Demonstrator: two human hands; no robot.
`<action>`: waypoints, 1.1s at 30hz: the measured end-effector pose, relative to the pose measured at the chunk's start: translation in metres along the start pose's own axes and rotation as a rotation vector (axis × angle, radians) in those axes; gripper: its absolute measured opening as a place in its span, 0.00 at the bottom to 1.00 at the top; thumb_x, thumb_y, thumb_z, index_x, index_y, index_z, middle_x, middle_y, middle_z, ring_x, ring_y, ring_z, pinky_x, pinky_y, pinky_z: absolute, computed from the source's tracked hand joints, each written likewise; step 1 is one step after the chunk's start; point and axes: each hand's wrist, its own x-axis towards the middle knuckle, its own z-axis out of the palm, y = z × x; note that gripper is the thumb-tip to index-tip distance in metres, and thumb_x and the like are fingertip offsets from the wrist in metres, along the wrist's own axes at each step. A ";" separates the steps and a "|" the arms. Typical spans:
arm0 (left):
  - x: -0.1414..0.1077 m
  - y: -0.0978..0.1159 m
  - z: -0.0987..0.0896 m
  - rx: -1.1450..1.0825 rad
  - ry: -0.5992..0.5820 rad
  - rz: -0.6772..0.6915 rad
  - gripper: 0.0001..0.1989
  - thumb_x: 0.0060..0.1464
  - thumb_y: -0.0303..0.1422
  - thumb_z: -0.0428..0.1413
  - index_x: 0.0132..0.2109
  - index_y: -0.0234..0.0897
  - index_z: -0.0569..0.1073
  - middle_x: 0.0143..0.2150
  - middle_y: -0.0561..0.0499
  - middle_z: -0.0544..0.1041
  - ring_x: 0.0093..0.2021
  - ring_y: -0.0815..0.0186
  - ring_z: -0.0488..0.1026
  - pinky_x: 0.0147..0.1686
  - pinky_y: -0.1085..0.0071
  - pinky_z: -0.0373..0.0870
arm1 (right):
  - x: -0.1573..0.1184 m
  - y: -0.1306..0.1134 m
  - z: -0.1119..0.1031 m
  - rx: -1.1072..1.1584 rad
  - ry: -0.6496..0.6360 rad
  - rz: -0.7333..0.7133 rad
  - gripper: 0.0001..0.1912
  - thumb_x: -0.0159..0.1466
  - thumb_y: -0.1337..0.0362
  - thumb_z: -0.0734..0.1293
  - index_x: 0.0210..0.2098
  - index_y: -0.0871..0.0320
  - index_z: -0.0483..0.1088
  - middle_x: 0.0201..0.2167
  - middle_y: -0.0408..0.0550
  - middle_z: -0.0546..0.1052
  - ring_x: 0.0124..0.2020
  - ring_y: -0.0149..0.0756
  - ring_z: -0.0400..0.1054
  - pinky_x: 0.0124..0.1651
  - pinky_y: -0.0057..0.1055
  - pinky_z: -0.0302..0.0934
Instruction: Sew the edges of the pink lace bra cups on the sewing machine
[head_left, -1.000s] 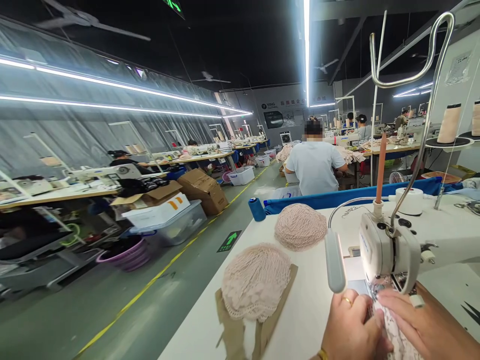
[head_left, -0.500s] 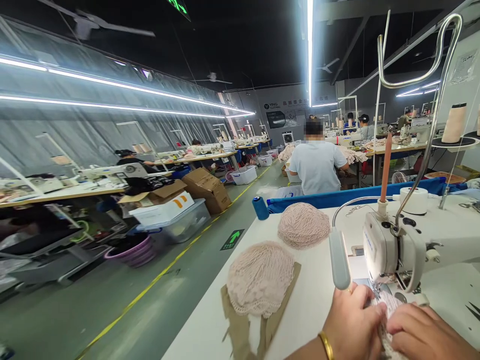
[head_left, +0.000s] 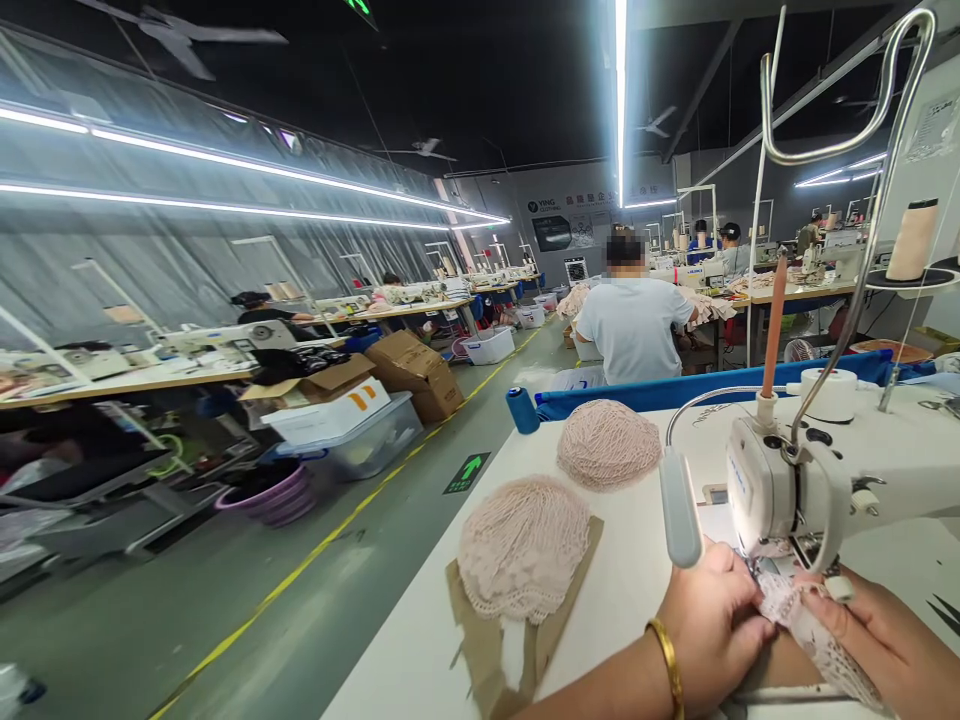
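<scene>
Strips of pale pink lace (head_left: 834,652) lie under the head of a white sewing machine (head_left: 761,480), close to its presser foot. My left hand (head_left: 709,615), with a gold bangle at the wrist, is closed on the lace left of the needle area. On the other side my right hand (head_left: 874,630) pinches the lace between thumb and fingers, and a length hangs down past the palm. The needle itself is hidden. Left of the machine, a domed lace cup (head_left: 525,550) rests on brown paper (head_left: 577,600), and a second lace cup (head_left: 609,445) sits behind it.
A lamp (head_left: 681,510) hangs just left of the machine head. A blue thread cone (head_left: 522,410) stands at the table's far left corner. Dark scissors (head_left: 946,612) lie at the right edge. A person in a light shirt (head_left: 631,325) sits ahead, beyond a blue cloth (head_left: 720,385).
My right hand has moved right, away from my left hand, and more lace shows between and below them. My left hand has shifted slightly. The cups stay in place.
</scene>
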 end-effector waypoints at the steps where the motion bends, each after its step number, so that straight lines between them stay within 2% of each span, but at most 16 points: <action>1: 0.001 0.001 -0.001 0.006 -0.004 0.015 0.11 0.48 0.29 0.75 0.34 0.40 0.80 0.37 0.53 0.77 0.41 0.62 0.73 0.43 0.68 0.69 | -0.001 0.002 0.000 0.018 -0.047 0.028 0.22 0.79 0.47 0.57 0.48 0.52 0.77 0.36 0.45 0.84 0.34 0.38 0.81 0.50 0.30 0.76; 3: 0.001 0.002 -0.002 0.021 -0.011 0.059 0.10 0.51 0.30 0.74 0.33 0.39 0.79 0.37 0.53 0.78 0.40 0.63 0.73 0.44 0.68 0.68 | -0.005 0.007 0.000 0.048 -0.143 0.080 0.24 0.80 0.47 0.55 0.50 0.53 0.76 0.43 0.50 0.85 0.43 0.42 0.81 0.54 0.33 0.74; 5: -0.001 -0.001 -0.001 0.050 -0.004 0.134 0.10 0.53 0.30 0.72 0.32 0.39 0.78 0.37 0.53 0.79 0.40 0.63 0.72 0.44 0.67 0.67 | -0.008 0.012 0.000 -0.052 -0.119 0.007 0.22 0.80 0.49 0.55 0.49 0.51 0.77 0.45 0.50 0.85 0.48 0.43 0.81 0.56 0.33 0.72; 8: -0.009 -0.012 0.003 0.114 0.000 0.305 0.05 0.56 0.29 0.67 0.33 0.40 0.79 0.35 0.53 0.80 0.37 0.65 0.72 0.42 0.65 0.65 | -0.008 0.015 0.001 -0.289 -0.147 -0.356 0.19 0.80 0.49 0.58 0.46 0.48 0.77 0.40 0.44 0.85 0.40 0.39 0.80 0.56 0.34 0.70; 10: -0.016 -0.020 0.006 0.164 0.009 0.413 0.04 0.59 0.33 0.66 0.35 0.41 0.80 0.34 0.54 0.81 0.36 0.64 0.73 0.41 0.65 0.64 | -0.005 0.013 0.003 -0.435 -0.127 -0.599 0.20 0.80 0.47 0.57 0.45 0.48 0.76 0.35 0.41 0.84 0.32 0.37 0.77 0.47 0.33 0.69; 13: -0.027 -0.030 0.007 0.230 0.070 0.515 0.08 0.63 0.41 0.66 0.38 0.44 0.82 0.35 0.54 0.82 0.37 0.64 0.73 0.42 0.64 0.63 | -0.002 0.004 0.003 -0.635 -0.011 -0.761 0.30 0.83 0.49 0.47 0.36 0.51 0.73 0.29 0.39 0.82 0.24 0.33 0.72 0.37 0.32 0.63; 15: -0.031 -0.031 0.007 0.257 0.097 0.539 0.09 0.64 0.43 0.66 0.38 0.45 0.82 0.36 0.54 0.82 0.37 0.64 0.72 0.42 0.64 0.62 | 0.000 -0.005 0.001 -0.715 0.016 -0.791 0.35 0.83 0.49 0.41 0.31 0.51 0.68 0.27 0.39 0.81 0.23 0.32 0.70 0.36 0.33 0.61; 18: -0.031 -0.030 0.005 0.272 0.118 0.551 0.11 0.66 0.45 0.65 0.38 0.44 0.82 0.37 0.55 0.82 0.37 0.65 0.72 0.41 0.64 0.62 | 0.002 -0.015 -0.003 -0.729 0.048 -0.809 0.34 0.83 0.49 0.41 0.29 0.50 0.64 0.28 0.38 0.82 0.23 0.32 0.71 0.38 0.34 0.61; 21: -0.028 -0.028 0.004 0.287 0.124 0.547 0.10 0.65 0.43 0.65 0.39 0.44 0.81 0.38 0.56 0.82 0.37 0.65 0.72 0.38 0.63 0.60 | 0.002 -0.011 -0.004 -0.737 0.083 -0.806 0.31 0.83 0.51 0.44 0.33 0.50 0.68 0.30 0.38 0.84 0.24 0.32 0.74 0.42 0.34 0.62; 26: -0.022 -0.027 0.002 0.335 0.066 0.489 0.09 0.65 0.41 0.64 0.38 0.43 0.80 0.38 0.53 0.83 0.37 0.63 0.73 0.37 0.64 0.60 | 0.000 0.011 0.000 -0.721 0.093 -0.800 0.24 0.82 0.47 0.51 0.49 0.52 0.73 0.38 0.42 0.87 0.29 0.37 0.78 0.48 0.36 0.62; 29: -0.019 -0.023 -0.001 0.339 0.063 0.453 0.08 0.64 0.40 0.62 0.38 0.42 0.79 0.38 0.52 0.83 0.37 0.62 0.73 0.37 0.63 0.62 | -0.001 0.011 0.000 -0.726 0.085 -0.763 0.24 0.82 0.48 0.50 0.49 0.52 0.72 0.40 0.44 0.87 0.35 0.37 0.81 0.53 0.37 0.61; 33: -0.015 -0.018 -0.006 0.332 0.086 0.432 0.05 0.65 0.36 0.60 0.40 0.42 0.79 0.38 0.52 0.83 0.36 0.62 0.72 0.37 0.63 0.62 | -0.004 0.004 0.001 -0.747 0.068 -0.684 0.23 0.83 0.49 0.50 0.50 0.51 0.72 0.43 0.42 0.86 0.42 0.37 0.81 0.54 0.38 0.59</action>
